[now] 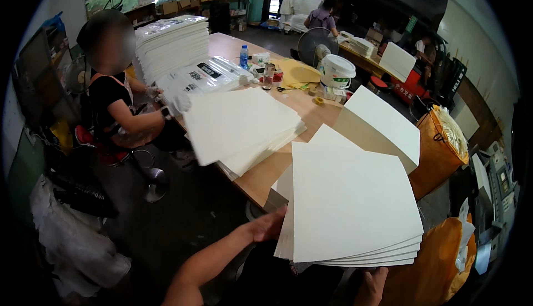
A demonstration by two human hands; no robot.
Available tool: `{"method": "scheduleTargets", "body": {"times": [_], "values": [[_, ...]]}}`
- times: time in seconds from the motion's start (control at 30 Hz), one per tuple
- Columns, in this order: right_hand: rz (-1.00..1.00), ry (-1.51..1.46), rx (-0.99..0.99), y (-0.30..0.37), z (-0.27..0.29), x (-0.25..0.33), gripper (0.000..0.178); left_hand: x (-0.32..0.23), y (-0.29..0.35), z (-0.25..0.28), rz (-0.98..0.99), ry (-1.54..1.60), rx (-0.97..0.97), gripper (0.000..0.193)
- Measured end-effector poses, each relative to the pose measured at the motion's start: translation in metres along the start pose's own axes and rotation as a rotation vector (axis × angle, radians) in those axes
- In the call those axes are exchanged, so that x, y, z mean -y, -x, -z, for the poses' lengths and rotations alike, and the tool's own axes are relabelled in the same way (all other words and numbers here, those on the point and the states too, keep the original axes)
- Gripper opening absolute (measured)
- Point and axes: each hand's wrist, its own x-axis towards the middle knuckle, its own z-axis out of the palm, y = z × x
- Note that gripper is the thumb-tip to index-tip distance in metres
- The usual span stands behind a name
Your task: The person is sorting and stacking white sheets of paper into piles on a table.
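A thick stack of large white paperboard sheets [355,203] lies tilted in front of me, its lower sheets fanned out along the near edge. My left hand [269,225] is against the stack's left side, its fingertips partly hidden by the sheets. At the near right edge, my right hand [376,282] holds the stack from below, with most of its fingers out of sight. More white sheets [327,137] show just behind the stack. Across the table to the left, a co-worker [125,92] in light gloves handles another large white sheet [239,120] above a spread pile.
The wooden table [258,186] also carries a tall pile of sheets [172,42], plastic-wrapped packs [214,73], a blue bottle [244,56], a white bucket [337,70] and yellow tape [318,100]. A bent white board [383,123] stands right, beside an orange sack [438,150]. A stool [155,181] stands left.
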Motion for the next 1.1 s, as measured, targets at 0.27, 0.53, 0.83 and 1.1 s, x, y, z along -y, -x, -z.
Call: {"method": "scheduleTargets", "body": {"times": [0.27, 0.53, 0.83, 1.1], "values": [[-0.189, -0.248, -0.018, -0.002, 0.015, 0.048, 0.055, -0.007, -0.008, -0.061, -0.529, -0.657, -0.167, 0.069], [-0.249, -1.358, -0.358, -0.040, -0.051, 0.111, 0.063, -0.071, 0.030, -0.037, -0.519, -0.916, -0.166, 0.073], [-0.100, -1.536, 0.121, -0.229, -0.168, 0.267, 0.069, -0.130, 0.054, 0.090, -1.093, -0.518, -0.414, 0.063], [-0.207, -1.571, 0.375, -0.404, -0.345, 0.319, 0.024, -0.193, 0.022, 0.233, -1.209, -0.162, -0.699, 0.063]]}}
